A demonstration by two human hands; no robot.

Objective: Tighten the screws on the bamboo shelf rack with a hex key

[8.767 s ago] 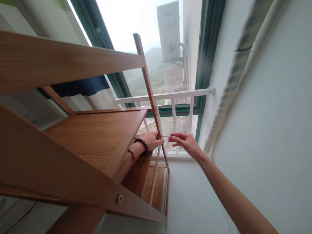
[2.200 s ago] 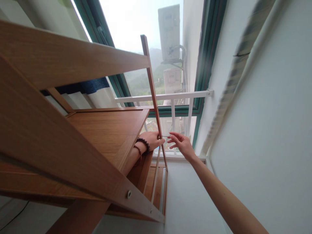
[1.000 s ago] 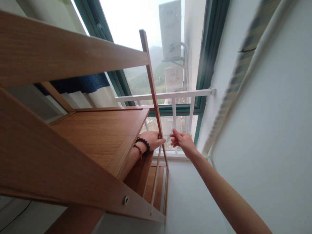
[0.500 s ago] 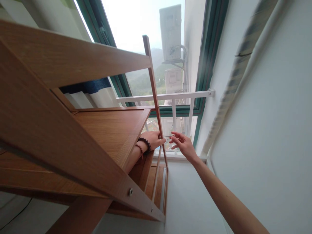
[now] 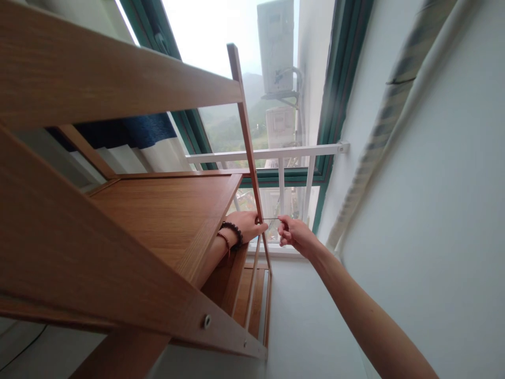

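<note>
A wooden shelf unit (image 5: 173, 205) fills the left half of the view. My left hand (image 5: 243, 225), with a dark bead bracelet on the wrist, reaches across a lower board and is closed around the slim wooden post (image 5: 249, 145) at the far corner. From that post a thin metal rod, apparently a hex key (image 5: 271, 218), sticks out to the right. Its outer end is pinched between the fingertips of my right hand (image 5: 295, 231), the other fingers curled in. Where the rod meets the post is partly hidden by my left fingers.
A round bolt head (image 5: 206, 321) shows on the near wooden upright. Beyond the shelf stand a white railing (image 5: 300, 152) and a green-framed window (image 5: 343, 79). To the right are a white wall (image 5: 442, 210) and a bundled curtain (image 5: 379, 137).
My right hand's loosely spread fingers have curled and closed on the rod's outer end. My left hand keeps its hold on the post. The view has shifted slightly.
</note>
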